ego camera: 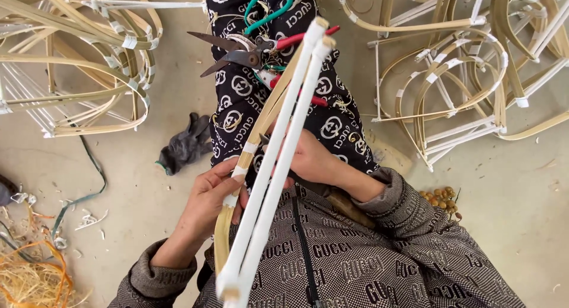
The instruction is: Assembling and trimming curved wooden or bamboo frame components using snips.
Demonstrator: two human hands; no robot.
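The person sits on the floor [521,189] with a bundle of white-wrapped rods [278,148] slanting up across the lap. The left hand [210,195] has its fingers curled shut around a bamboo strip [252,139] lying against the rods; the right hand [311,160] grips the rods from behind, fingers closed. Beyond the rods, red-handled shears [255,50] rest on the leg. A grey glove [186,143] lies left of the rods, with bamboo frames [456,77] to their right.

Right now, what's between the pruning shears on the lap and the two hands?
Head view: only patterned trouser fabric, crossed by the white-wrapped sticks and bamboo strip that run from the left hand and right hand up past the shears.
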